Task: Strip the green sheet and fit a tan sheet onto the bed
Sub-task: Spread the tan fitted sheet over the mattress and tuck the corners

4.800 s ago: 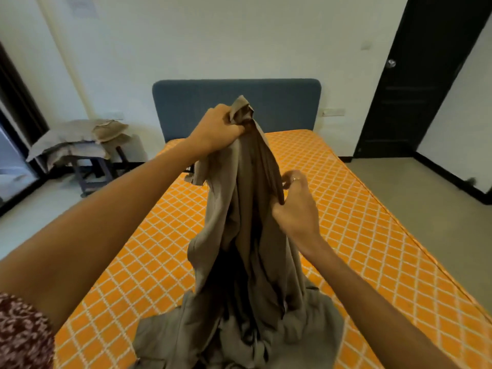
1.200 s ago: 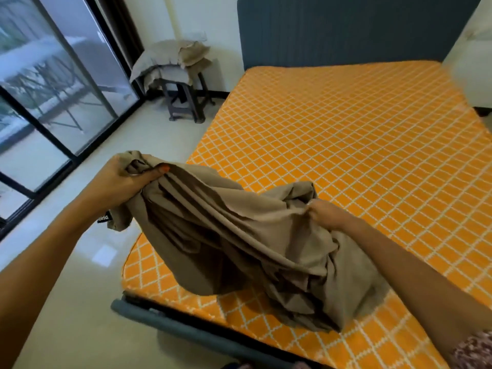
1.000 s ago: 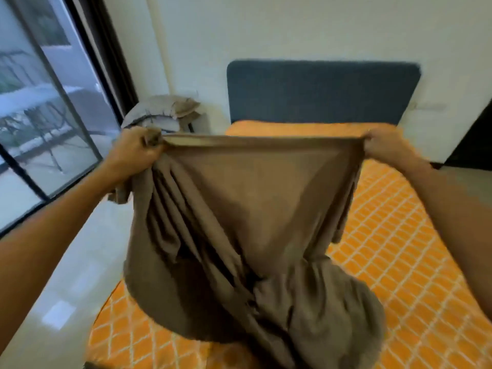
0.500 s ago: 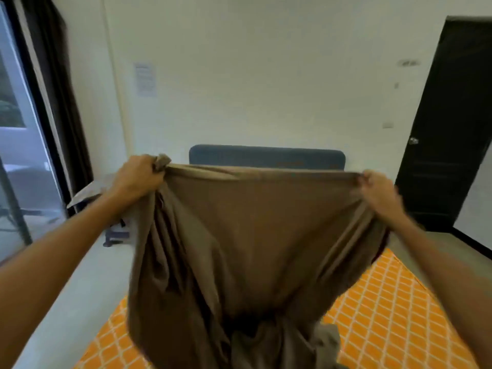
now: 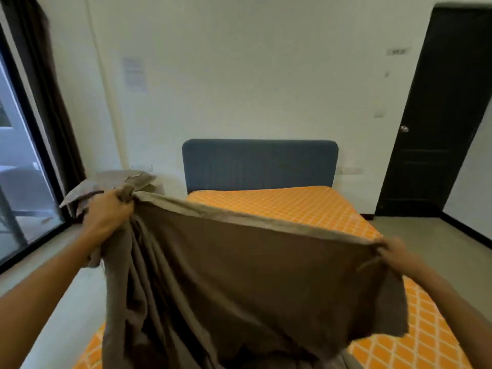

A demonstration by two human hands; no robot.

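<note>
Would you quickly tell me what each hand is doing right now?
Left hand: closed, its grip on one end of the tan sheet's top edge.
Right hand: closed, gripping the other end of that edge.

A bedroom: bare mattress [image 5: 292, 206] against a blue headboard [image 5: 259, 162].

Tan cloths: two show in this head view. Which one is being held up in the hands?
The large tan sheet, stretched between the left hand and right hand over the orange mattress. The other cloth lies heaped by the window, untouched.
</note>
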